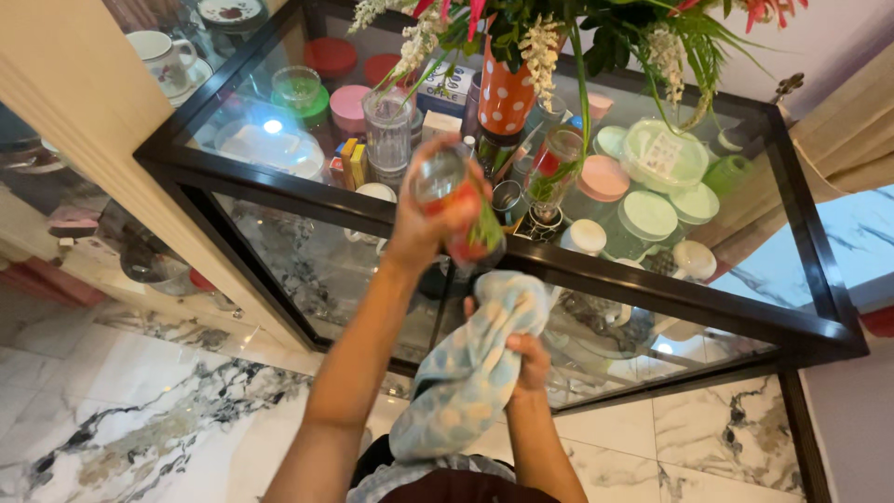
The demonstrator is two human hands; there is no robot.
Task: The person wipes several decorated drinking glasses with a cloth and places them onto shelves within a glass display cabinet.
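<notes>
left hand (421, 222) fingers wrapped round red-patterned glass (456, 200); right hand (529, 359) clutching blue dotted cloth (466, 373)

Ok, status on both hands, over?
Left hand grips glass tumbler. Right hand bunches blue cloth. Glass cabinet top crowded.

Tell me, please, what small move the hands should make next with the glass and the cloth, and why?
Probably bring the cloth up against the glass. The left hand holds the glass above the glass-topped cabinet, while the right hand grips the bunched cloth just beneath it, apparently not yet touching.
</notes>
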